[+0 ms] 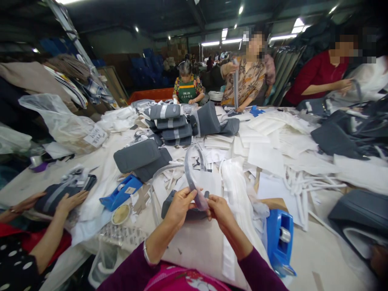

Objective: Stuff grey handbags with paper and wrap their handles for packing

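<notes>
The grey fabric strap (pixel 190 178) arcs up from your left hand (pixel 178 208) and right hand (pixel 220 212), fingers clamped on it over the near tabletop (pixel 315 258). Left of them sits a blue tape dispenser (pixel 121 192); just right, a second blue tape dispenser (pixel 280 242), with open tabletop beyond.

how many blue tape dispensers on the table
2. One blue tape dispenser sits at bottom right, beside the person's right hand; the other is further left, near a co-worker's hand. More may be hidden under the piled white sheets.
</notes>
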`<state>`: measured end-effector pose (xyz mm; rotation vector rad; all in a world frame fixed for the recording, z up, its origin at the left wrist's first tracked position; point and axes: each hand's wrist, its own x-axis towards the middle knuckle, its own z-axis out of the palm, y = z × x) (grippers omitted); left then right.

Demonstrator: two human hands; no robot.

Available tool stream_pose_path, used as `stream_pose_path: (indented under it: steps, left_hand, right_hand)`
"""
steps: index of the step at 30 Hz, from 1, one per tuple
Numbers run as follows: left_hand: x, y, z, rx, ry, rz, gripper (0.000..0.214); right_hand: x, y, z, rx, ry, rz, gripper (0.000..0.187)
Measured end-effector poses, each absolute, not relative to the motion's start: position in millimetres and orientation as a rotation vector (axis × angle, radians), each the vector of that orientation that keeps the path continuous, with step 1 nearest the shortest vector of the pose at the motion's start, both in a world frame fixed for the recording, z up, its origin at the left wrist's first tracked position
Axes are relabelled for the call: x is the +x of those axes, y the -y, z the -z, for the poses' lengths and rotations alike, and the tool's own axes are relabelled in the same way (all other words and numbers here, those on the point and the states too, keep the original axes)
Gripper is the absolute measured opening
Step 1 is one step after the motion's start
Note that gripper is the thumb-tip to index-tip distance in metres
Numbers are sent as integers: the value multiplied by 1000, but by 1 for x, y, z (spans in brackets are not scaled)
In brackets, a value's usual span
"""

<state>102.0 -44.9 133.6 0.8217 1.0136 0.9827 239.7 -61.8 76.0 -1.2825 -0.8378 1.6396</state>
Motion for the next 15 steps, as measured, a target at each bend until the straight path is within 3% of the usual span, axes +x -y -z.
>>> stream_pose_path:
  steps: [3, 8, 15]
  left_hand:
    - [97, 44, -135, 751, -995, -965, 46]
    - [86, 41, -135, 622, -926, -919, 41]
    - [79, 47, -132, 478, -832, -860, 33]
  right_hand:
    - [242, 53, -87, -1310, 1224, -1449, 17]
    - [245, 53, -107, -1181, 1817, -938, 29]
    - [245, 54, -105, -1138, 2115, -471, 30]
